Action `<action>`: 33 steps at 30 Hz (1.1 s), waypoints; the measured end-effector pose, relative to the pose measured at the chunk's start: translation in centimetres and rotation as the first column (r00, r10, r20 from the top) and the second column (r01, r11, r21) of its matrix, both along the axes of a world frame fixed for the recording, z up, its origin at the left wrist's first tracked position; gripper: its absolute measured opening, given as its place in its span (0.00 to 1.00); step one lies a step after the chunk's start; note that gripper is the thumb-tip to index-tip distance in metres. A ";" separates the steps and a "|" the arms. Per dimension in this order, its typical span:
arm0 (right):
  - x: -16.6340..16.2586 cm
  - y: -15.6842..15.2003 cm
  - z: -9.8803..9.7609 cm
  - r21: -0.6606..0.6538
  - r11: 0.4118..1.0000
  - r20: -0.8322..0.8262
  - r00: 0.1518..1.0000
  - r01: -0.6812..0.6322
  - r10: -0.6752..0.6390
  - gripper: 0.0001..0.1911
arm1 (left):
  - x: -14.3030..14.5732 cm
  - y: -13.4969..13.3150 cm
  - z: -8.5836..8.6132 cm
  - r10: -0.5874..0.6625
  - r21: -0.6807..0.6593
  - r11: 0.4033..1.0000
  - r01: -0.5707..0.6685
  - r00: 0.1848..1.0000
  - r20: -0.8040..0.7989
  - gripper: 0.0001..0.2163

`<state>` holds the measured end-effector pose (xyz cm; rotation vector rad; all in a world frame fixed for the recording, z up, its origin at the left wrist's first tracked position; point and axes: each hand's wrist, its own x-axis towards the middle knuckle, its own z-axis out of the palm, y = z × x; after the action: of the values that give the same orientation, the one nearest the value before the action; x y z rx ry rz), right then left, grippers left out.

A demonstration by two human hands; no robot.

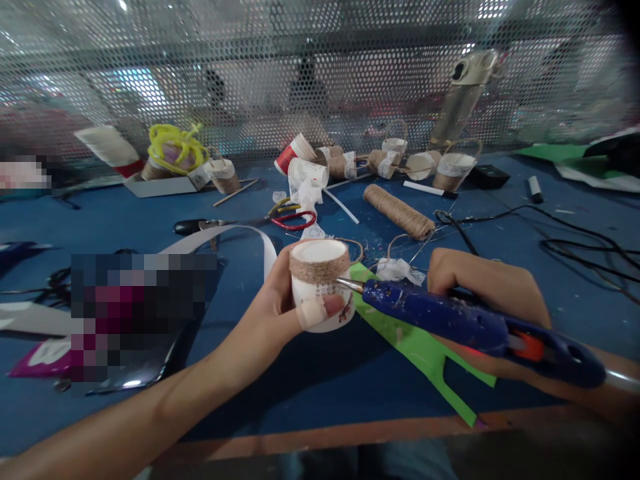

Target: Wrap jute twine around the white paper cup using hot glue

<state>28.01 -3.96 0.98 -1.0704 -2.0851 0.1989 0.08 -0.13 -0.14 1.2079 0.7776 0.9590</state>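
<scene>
My left hand point(280, 300) is closed round a white paper cup point(320, 293), its thumb across the front with a bandage on it. Brown twine point(317, 269) is wound round the cup's upper part, below the rim. In my right hand point(487, 287) is a blue glue gun point(435, 313), its metal nozzle at the lower edge of the twine on the cup's right side. Whether the tip touches cannot be made out. A strand of twine trails off behind the cup towards a roll of twine point(400, 212).
Green paper point(415, 347) lies under the glue gun. Red-handled scissors point(295, 219), white lace point(307, 197) and a white ribbon point(240, 233) lie behind the cup. Twine-wrapped cups point(453, 172), a bottle point(460, 100) and a cable point(550, 213) are farther back, before a perforated metal screen point(350, 67).
</scene>
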 end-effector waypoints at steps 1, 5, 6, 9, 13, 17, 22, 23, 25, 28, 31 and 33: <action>0.0 0.0 0.0 0.019 1.000 0.010 1.000 -0.005 0.005 0.14 | 0.0 0.0 0.0 0.005 0.005 1.000 -0.005 1.000 -0.006 0.25; 0.2 0.2 0.1 0.060 0.997 0.028 0.999 -0.040 0.038 0.14 | -0.1 -0.2 0.3 0.020 0.025 0.999 -0.020 1.000 -0.014 0.24; 0.2 0.2 0.1 0.056 0.998 0.022 0.999 -0.035 0.034 0.14 | -0.1 -0.2 0.4 0.023 0.030 0.999 -0.023 1.000 -0.008 0.24; 0.2 0.0 0.1 0.051 0.999 -0.008 1.000 -0.014 0.015 0.14 | -0.1 -0.1 0.4 0.018 0.051 0.999 -0.019 1.000 0.009 0.24; 0.2 -0.1 0.1 0.041 0.999 -0.026 1.000 0.009 -0.008 0.13 | -0.3 0.0 0.3 -0.010 0.065 0.998 0.009 1.000 0.017 0.24; 0.2 0.2 0.2 0.010 1.000 -0.036 0.999 -0.002 0.002 0.14 | -0.1 -0.1 0.8 0.014 -0.004 1.000 -0.014 0.999 0.044 0.23; 0.2 0.5 0.3 -0.007 0.999 -0.057 0.998 -0.034 0.033 0.14 | 0.3 -0.2 1.3 -0.003 -0.077 0.997 0.012 0.993 0.117 0.16; 0.2 0.6 0.4 -0.014 0.999 -0.054 0.998 -0.031 0.031 0.14 | 0.3 -0.2 1.3 -0.001 -0.087 0.996 0.012 0.993 0.121 0.16; 0.2 0.6 0.5 -0.026 0.999 -0.050 0.998 -0.027 0.026 0.14 | 0.2 -0.2 1.3 0.011 -0.097 0.995 0.001 0.992 0.124 0.16; 0.1 0.5 0.6 -0.028 0.999 -0.068 0.997 -0.027 0.025 0.14 | 0.1 -0.2 1.3 0.015 -0.107 0.994 -0.001 0.992 0.126 0.17; 0.1 0.6 0.6 -0.036 0.999 -0.080 0.997 -0.016 0.013 0.15 | 0.0 -0.1 1.3 0.004 -0.128 0.992 0.014 0.990 0.141 0.18; 0.0 0.6 0.7 -0.043 0.999 -0.079 0.997 -0.017 0.013 0.14 | 0.0 -0.1 1.3 -0.005 -0.145 0.989 0.027 0.989 0.151 0.19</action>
<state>28.05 -3.31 1.65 -1.0560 -2.0271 0.2908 0.06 -0.24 1.14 1.0010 0.7048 0.9511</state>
